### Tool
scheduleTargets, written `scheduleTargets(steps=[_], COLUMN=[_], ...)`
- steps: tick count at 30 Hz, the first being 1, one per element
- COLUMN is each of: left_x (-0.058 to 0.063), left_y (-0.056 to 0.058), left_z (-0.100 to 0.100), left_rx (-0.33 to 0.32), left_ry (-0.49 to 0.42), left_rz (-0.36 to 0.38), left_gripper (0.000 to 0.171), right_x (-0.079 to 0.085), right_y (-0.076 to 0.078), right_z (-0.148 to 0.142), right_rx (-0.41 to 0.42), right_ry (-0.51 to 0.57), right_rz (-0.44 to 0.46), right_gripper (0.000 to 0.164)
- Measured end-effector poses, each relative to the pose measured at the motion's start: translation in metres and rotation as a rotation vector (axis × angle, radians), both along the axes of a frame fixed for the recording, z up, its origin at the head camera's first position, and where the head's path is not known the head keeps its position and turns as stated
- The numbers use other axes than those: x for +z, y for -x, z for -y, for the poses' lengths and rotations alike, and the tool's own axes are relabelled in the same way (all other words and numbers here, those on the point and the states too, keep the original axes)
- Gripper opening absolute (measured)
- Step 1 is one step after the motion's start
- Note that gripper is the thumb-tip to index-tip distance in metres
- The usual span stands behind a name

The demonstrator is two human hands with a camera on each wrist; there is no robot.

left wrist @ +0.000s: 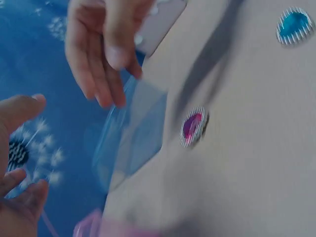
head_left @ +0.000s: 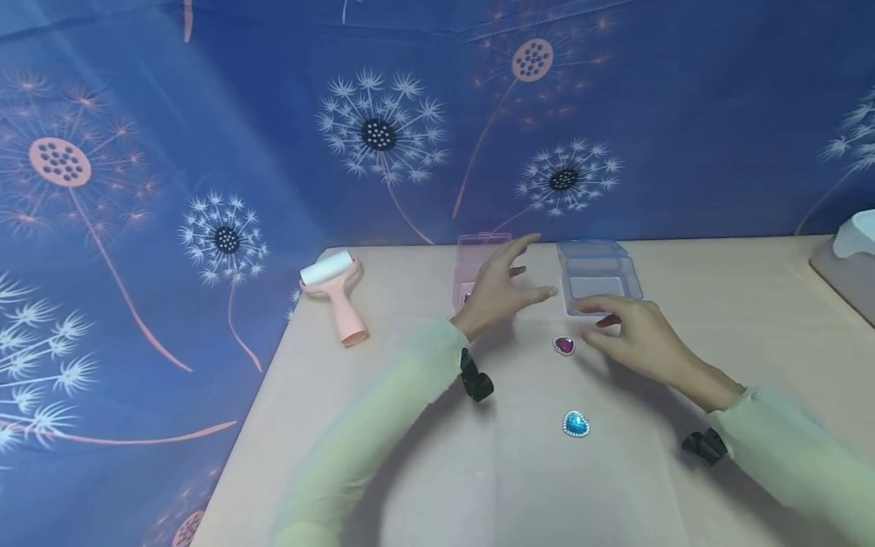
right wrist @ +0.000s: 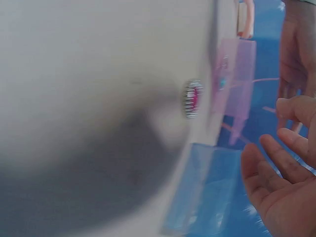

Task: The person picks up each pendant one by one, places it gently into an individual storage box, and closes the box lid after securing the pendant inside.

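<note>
My left hand (head_left: pixel 497 287) hovers by the pink clear box (head_left: pixel 484 241), its fingers spread and nothing between them. The lid of that box is up, and my hand hides part of it; small gems show inside in the right wrist view. My right hand (head_left: pixel 642 338) is over the front edge of the blue clear box (head_left: pixel 593 266), thumb and fingers apart, holding nothing. This box also stands with its lid raised. Just left of my right thumb lies a magenta gem (head_left: pixel 563 346) with a pale beaded rim. Nearer the front is a teal gem (head_left: pixel 576 424) with a similar rim.
A pink-handled lint roller (head_left: pixel 335 292) with a white roll lies at the left of the table (head_left: pixel 424 486). At the far right edge stands a white and beige object (head_left: pixel 851 258), partly cut off. Behind the table hangs a blue dandelion-print cloth (head_left: pixel 437 91).
</note>
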State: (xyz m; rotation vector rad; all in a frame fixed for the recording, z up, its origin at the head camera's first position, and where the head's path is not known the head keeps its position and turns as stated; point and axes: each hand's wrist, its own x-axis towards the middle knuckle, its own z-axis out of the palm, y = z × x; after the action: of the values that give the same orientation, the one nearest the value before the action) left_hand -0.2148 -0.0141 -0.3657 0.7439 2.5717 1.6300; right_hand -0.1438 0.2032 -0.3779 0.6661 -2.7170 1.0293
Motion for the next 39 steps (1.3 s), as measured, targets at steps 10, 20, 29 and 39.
scheduleTargets(steps=[10, 20, 29, 39], left_x=[-0.015, -0.031, -0.044, -0.049], left_y=[0.009, 0.014, 0.017, 0.018], left_z=[-0.048, -0.063, -0.066, -0.078], left_rx=[0.021, 0.095, 0.151, 0.144], left_ry=[0.116, 0.185, 0.166, 0.205], left_rz=[0.123, 0.146, 0.142, 0.131], left_gripper=[0.088, 0.092, 0.088, 0.088], right_x=[-0.045, -0.051, -0.052, -0.052], right_y=[-0.001, 0.002, 0.007, 0.008], right_z=[-0.005, 0.005, 0.01, 0.005], right_rx=[0.0, 0.04, 0.041, 0.031], right_ry=[0.009, 0.006, -0.024, -0.074], right_rz=[0.079, 0.067, 0.094, 0.057], right_gripper=[0.04, 0.041, 0.041, 0.022])
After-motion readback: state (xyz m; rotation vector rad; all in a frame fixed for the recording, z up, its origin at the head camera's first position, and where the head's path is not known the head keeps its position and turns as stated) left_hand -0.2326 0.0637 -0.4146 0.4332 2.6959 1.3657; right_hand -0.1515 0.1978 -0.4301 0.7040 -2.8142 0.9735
